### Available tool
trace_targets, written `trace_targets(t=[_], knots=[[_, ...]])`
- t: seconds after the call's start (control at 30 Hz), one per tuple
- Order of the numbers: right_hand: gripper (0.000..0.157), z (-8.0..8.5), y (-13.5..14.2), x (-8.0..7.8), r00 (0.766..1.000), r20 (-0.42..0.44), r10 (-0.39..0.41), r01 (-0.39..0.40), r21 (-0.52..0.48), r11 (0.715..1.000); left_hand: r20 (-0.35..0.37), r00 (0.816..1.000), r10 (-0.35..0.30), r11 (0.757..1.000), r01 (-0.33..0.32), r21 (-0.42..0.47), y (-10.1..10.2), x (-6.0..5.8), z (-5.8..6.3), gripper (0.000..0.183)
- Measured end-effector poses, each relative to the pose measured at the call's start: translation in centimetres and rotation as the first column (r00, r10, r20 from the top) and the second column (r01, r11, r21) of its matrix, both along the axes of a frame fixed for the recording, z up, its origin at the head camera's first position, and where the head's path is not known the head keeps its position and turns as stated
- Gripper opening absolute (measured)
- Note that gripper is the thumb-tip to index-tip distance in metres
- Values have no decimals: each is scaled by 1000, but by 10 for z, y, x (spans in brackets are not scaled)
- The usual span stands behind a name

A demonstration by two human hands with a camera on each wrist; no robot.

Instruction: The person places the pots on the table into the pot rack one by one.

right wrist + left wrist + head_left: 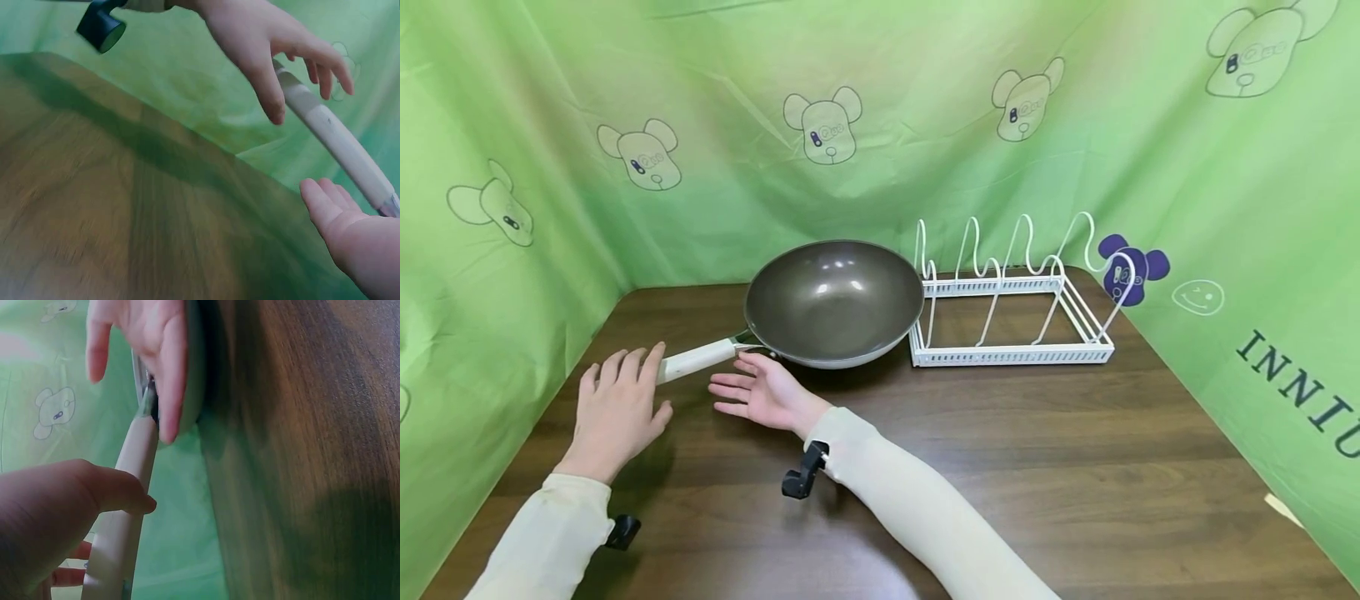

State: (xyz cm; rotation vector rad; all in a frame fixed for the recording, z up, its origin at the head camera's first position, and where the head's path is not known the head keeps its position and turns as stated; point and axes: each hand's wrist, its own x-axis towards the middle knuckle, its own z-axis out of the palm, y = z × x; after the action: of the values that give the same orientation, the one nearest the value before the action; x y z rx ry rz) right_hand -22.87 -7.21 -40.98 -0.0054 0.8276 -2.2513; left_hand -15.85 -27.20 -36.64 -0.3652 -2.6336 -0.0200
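left of the white rack (1011, 357), the wok (835, 312) extends its handle (700, 358) lengthwise to the nearer left hand (617, 408), fingers loosely spread, contact unclear; right hand (772, 396), fingers extended, lies near the handle's wok end

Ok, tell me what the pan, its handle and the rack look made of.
Pan: probably metal, dark smooth coating inside, judging by its glossy highlights.
Handle: likely plastic, pale, smooth, though painted wood is possible.
Rack: seemingly white-coated metal, given its slender, wiry shape.
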Motion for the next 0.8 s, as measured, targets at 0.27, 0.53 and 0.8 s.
trace_targets(t=[0.27,0.53,0.8], knots=[[19,7,-22,-3,996,35,-87,89,-56,994,-135,990,-39,999,37,-15,-3,-3,-8,71],[35,4,-26,-2,987,46,-157,160,-90,983,-223,972,-77,997,68,-45,-6,-8,-16,54],[39,2,-27,-2,987,38,-159,162,-94,982,-147,988,-52,997,43,-63,-11,-11,-14,60]])
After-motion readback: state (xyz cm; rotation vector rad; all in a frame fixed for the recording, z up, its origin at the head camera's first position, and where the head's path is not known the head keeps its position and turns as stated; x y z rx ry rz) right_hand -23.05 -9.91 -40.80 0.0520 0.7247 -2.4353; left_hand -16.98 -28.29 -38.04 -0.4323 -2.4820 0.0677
